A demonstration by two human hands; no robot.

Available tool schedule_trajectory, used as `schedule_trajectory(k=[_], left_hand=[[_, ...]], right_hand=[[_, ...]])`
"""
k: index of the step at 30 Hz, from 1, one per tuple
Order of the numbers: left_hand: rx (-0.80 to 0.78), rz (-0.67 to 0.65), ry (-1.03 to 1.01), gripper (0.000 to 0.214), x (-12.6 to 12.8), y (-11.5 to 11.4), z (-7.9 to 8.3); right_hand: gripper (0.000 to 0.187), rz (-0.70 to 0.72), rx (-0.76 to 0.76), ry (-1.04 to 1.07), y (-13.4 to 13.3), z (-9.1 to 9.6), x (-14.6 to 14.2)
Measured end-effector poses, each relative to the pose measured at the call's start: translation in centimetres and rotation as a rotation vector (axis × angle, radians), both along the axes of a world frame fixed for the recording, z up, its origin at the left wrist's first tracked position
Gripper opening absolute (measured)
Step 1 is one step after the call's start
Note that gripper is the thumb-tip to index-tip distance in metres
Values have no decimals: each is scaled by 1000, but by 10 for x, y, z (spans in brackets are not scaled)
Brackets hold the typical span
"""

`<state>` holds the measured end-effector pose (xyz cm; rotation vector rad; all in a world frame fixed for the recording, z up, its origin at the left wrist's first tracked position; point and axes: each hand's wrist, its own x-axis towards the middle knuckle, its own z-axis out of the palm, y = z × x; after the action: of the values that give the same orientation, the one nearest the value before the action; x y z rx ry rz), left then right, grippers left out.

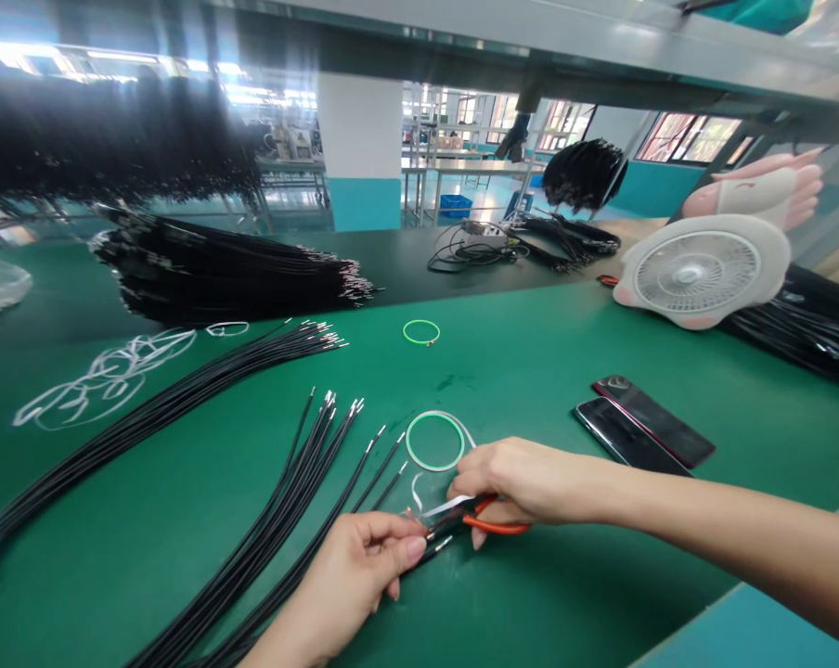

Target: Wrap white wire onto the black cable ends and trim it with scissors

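Right hand (531, 482) holds orange-handled snips (497, 526) against metal-tipped black wires (433, 543) pinched in the left hand (342, 584)

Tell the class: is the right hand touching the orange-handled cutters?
Touching: the head view shows the right hand closed around the orange-handled cutters.

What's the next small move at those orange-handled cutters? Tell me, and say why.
Probably squeeze the orange-handled cutters gently, once the black wires are steady. The right hand has the cutters at the wire ends, the left hand is pinching the wires, and a shiny white strip lies across the spot, though its exact contact is hard to see.
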<state>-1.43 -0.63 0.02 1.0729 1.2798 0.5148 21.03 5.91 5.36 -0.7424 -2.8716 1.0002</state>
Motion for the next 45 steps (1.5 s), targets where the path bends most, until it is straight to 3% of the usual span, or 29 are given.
schedule_trajectory(k=[12, 15, 17, 22, 25, 29, 34, 40, 45], left_hand=[[7, -9, 0, 43, 2, -1, 1], [18, -3, 3, 43, 1, -2, 1], [37, -6, 7, 41, -1, -2, 2], [52, 25, 3, 34, -3, -4, 2], [69, 57, -35, 32, -3, -5, 2], [112, 75, -53, 24, -4, -4, 4], [181, 71, -27, 14, -6, -6, 4], [227, 56, -19, 11, -8, -8, 2], [215, 65, 26, 13, -4, -8, 4]], right_hand=[[19, -17, 29, 2, 1, -2, -1], [12, -34, 44, -18, 0, -3, -1], [4, -85, 91, -59, 0, -6, -1], [38, -196, 340, -216, -3, -18, 3], [45, -211, 442, -273, -6, -18, 4], [22, -261, 511, -209, -16, -1, 0], [21, -225, 383, 64, -29, 11, -18], [29, -178, 167, 61, -26, -9, -33], [22, -90, 152, 107, -22, -19, -32]])
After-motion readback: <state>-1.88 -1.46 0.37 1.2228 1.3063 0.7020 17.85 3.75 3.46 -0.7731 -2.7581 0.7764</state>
